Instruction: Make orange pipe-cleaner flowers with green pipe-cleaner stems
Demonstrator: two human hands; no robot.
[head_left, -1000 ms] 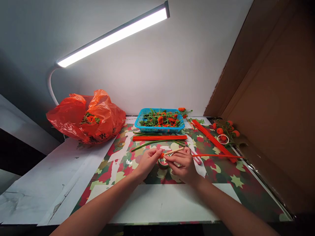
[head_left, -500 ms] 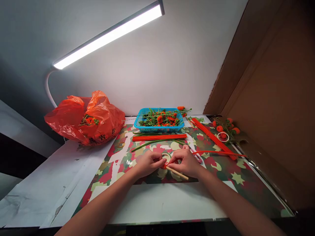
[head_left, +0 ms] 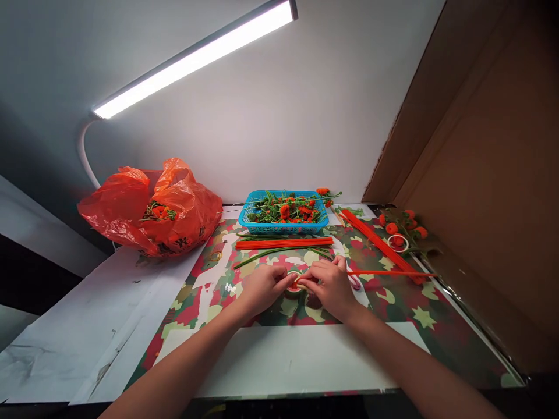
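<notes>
Orange pipe cleaner (head_left: pixel 391 273) crosswise, rightward from the right hand (head_left: pixel 331 288)

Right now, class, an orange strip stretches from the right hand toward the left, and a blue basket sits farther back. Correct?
Not quite: the head view shows the orange strip stretching from the right hand toward the right, not left. The blue basket does sit farther back.

White paper sheet (head_left: pixel 290 358) lies open between the forearms (head_left: pixel 187 364). Obstacles: thin orange fuzzy stick (head_left: pixel 388 273), jutting right from right hand (head_left: pixel 331 288); ahead, blue plastic lattice basket (head_left: pixel 286 229).
</notes>
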